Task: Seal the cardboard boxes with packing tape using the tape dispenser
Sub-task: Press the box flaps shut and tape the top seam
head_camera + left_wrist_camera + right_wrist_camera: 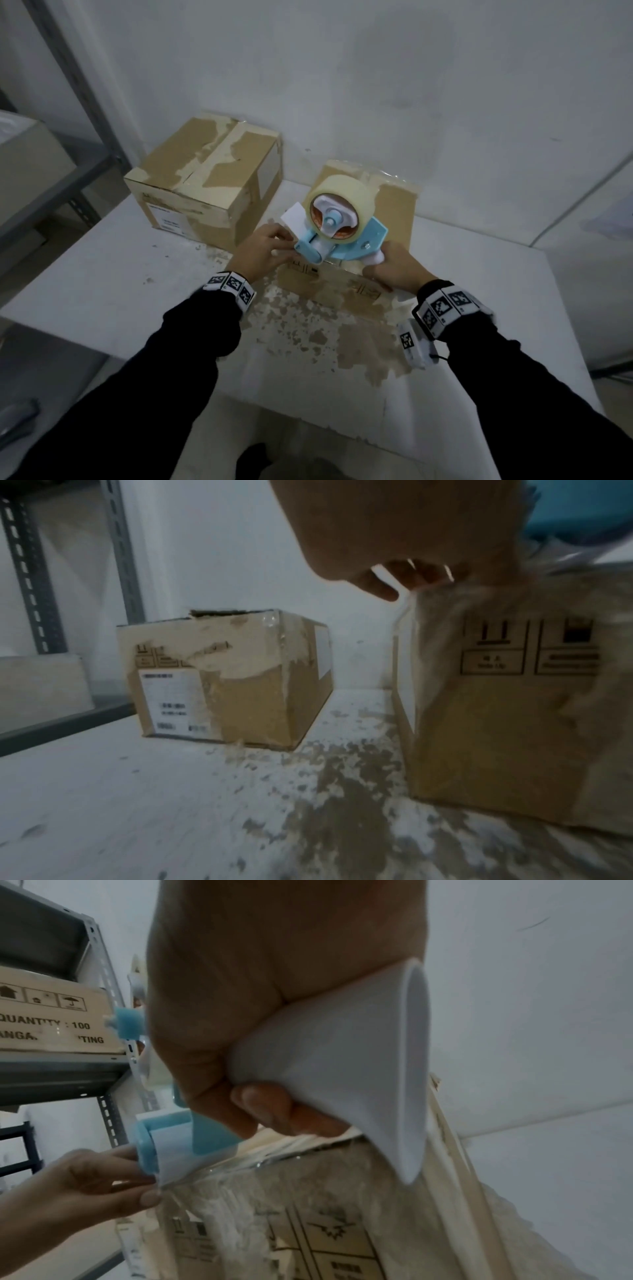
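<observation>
White tabletop [102, 291], scuffed brown in patches, carries two worn cardboard boxes.
I see my right hand [397, 270] wrapped round the white handle of the blue tape dispenser [337, 229] atop the nearer box [397, 212]; my left hand's [263, 250] fingers [147, 1199] pinch the clear tape end just below its roller. Farther box [205, 178] sits left. Shelf carton [51, 1015] reads "QUANTITY : 100".

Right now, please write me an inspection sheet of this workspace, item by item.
Surface: white table, coating worn off in brown patches.
Job's things: tape dispenser over the near box; far box apart on the left, closed, with old tape scars.
Clutter: nothing seen.
Grippers: right hand grips the dispenser's white handle; left hand pinches the tape end at the roller.
Cables: nothing seen.
Surroundings: white wall, grey metal shelving on the left.
</observation>
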### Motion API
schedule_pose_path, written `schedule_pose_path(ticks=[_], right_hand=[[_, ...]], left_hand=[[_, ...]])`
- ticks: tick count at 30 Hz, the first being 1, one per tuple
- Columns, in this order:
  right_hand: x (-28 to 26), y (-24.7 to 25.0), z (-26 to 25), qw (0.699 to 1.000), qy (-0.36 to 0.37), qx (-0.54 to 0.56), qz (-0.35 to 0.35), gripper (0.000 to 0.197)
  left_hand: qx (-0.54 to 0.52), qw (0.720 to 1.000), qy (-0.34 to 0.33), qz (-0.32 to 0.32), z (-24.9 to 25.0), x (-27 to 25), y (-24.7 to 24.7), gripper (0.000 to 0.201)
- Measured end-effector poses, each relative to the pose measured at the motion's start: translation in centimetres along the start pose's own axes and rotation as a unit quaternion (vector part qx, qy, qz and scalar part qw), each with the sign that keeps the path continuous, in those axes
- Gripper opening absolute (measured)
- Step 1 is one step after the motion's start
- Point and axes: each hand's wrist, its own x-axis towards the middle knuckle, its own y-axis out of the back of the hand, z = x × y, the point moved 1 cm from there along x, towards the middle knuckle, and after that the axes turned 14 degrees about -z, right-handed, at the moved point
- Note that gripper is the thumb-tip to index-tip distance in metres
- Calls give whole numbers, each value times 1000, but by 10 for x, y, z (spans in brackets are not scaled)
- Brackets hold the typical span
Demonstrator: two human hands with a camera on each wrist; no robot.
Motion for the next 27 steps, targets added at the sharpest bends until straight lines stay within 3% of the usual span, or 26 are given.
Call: schedule_pose_path(ticks=[4,12,15,19,21,24,27], right_hand=[[-4,4,3,1000,14,8,-10,10],[-10,14,16,999,21,-23,-24,20],[-14,21,19,996,23,-79,-32,9],[-15,25,28,989,38,-138,-40,26],[-14,28,30,986,42,-153,-43,23],[-27,45,51,987,12,-158,-37,14],[-56,67,79,990,-43,-131,-17,26]], left_hand=[[24,1000,-17,5,-5,6,-2,16],[20,1000,-19,14,-3,7,-3,18],[17,1000,-5,19,0,7,-2,18],[17,1000,15,11,7,6,-3,17],[8,1000,27,9,10,7,-2,17],[-8,999,49,6,11,6,-1,20],[-3,999,50,4,16,10,-3,20]])
